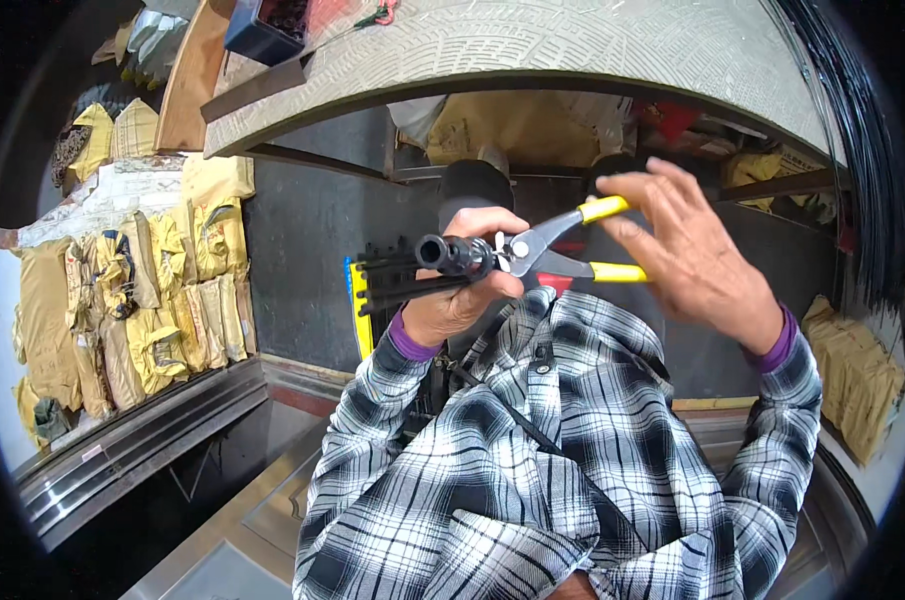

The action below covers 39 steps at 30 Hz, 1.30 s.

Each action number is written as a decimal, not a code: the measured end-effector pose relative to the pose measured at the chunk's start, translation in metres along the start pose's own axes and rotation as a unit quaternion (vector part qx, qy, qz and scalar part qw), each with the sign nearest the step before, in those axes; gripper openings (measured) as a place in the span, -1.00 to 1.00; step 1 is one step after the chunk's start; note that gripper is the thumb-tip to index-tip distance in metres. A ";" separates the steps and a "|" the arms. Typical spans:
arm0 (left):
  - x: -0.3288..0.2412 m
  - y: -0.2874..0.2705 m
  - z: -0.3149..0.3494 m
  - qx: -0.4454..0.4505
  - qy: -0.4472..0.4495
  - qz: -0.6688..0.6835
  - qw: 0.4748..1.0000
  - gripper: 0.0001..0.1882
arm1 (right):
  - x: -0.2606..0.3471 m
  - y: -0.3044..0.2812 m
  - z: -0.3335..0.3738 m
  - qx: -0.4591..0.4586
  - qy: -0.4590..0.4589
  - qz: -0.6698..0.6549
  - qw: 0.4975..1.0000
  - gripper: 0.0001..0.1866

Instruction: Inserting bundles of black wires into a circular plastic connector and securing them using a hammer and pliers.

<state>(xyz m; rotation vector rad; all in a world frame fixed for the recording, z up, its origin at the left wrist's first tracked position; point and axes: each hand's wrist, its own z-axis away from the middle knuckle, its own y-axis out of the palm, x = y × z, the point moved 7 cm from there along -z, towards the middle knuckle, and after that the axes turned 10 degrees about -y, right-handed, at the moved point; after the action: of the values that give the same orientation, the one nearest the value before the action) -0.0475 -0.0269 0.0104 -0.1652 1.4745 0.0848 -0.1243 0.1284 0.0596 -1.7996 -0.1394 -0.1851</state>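
My left hand [452,305] is closed around a bundle of thin black rods [387,290] and a thicker black tube with a hollow round end [433,251]. Spread yellow-handled cutters [547,252] have their metal jaws right beside the thick tube, by my left fingertips. Whether the blades touch it, I cannot tell. On the cutters' handles is my right hand [687,245]: the lower grip ends at the palm, the upper one between thumb and fingers. Its fingertips are partly blurred.
A grey patterned tabletop [572,40] curves across ahead, with a dark blue bin [267,30] at its left. Long black strands [857,150] hang at the right. Yellow and brown sacks [157,300] are stacked at the left. A yellow strip [360,315] stands behind the rods.
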 end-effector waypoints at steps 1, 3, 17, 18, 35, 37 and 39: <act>0.001 -0.002 -0.001 -0.010 0.022 0.003 1.000 -0.27 | -0.001 -0.006 -0.004 -0.004 -0.006 0.017 1.000 -0.50; 0.001 -0.006 0.000 -0.028 0.014 0.014 0.999 -0.27 | 0.000 -0.010 -0.010 -0.006 -0.019 0.036 0.999 -0.50; -0.016 -0.003 -0.013 0.028 0.046 0.089 0.995 -0.32 | -0.021 0.017 0.002 0.113 0.089 -0.540 0.829 -0.77; -0.019 -0.004 -0.016 0.012 0.052 0.095 0.994 -0.32 | -0.016 0.027 0.010 0.166 0.163 -0.662 0.712 -0.78; -0.020 -0.018 -0.015 -0.018 0.067 0.154 0.986 -0.29 | -0.003 0.030 -0.017 -0.166 0.073 -0.387 0.904 -0.88; -0.021 -0.015 -0.014 -0.019 0.088 0.141 0.986 -0.33 | -0.002 0.012 -0.018 -0.164 0.051 -0.208 0.963 -0.79; -0.023 -0.012 -0.011 -0.031 0.073 0.126 0.989 -0.32 | -0.002 -0.001 -0.019 -0.088 0.062 0.003 0.994 -0.66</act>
<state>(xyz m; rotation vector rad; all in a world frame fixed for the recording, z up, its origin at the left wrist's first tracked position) -0.0586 -0.0394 0.0334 -0.0339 1.6356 0.3286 -0.1276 0.1099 0.0643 -1.9583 -0.0297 -0.3112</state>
